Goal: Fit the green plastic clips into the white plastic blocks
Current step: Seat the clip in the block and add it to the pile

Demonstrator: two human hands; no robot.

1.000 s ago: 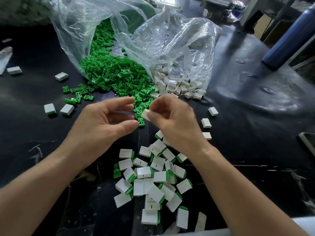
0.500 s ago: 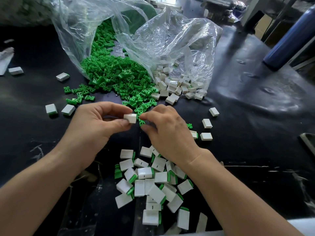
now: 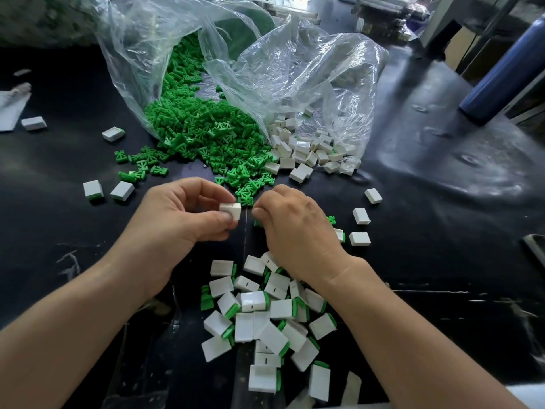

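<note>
A black tabletop [image 3: 442, 202] filled most of the view. At its far side lay two clear plastic bags with their mouths open toward the person. The left bag [image 3: 141, 54] spilled a broad heap of green clips [image 3: 206, 134], and the right bag [image 3: 324, 72] spilled a smaller heap of empty white blocks [image 3: 306, 146]. A blue cylinder [image 3: 507, 72] leaned at the far right edge.

Near the person, between the two forearms, lay a pile of finished blocks [image 3: 265, 320], each white with a green edge showing, tumbled at all angles. A few single blocks lay scattered on the tabletop, two of them to the left [image 3: 93, 189] and three to the right [image 3: 361, 216].

Both forearms reached in from the bottom corners and met just short of the green heap. The left hand [image 3: 182, 214] was turned palm inward. It pinched one white block [image 3: 231, 210] between the thumb below and the curled fingers above.

The right hand [image 3: 298, 228] showed its back to the camera, with its fingers curled down and its fingertips just beside the block. The hand hid its own fingertips, so whether it gripped a clip could not be told. A little green showed under them.

The held block sat at the left fingertips, above the tabletop. As far as it showed, its long axis ran across the view, its free end pointed toward the right hand, and a small dark slit marked its upper face.
</note>
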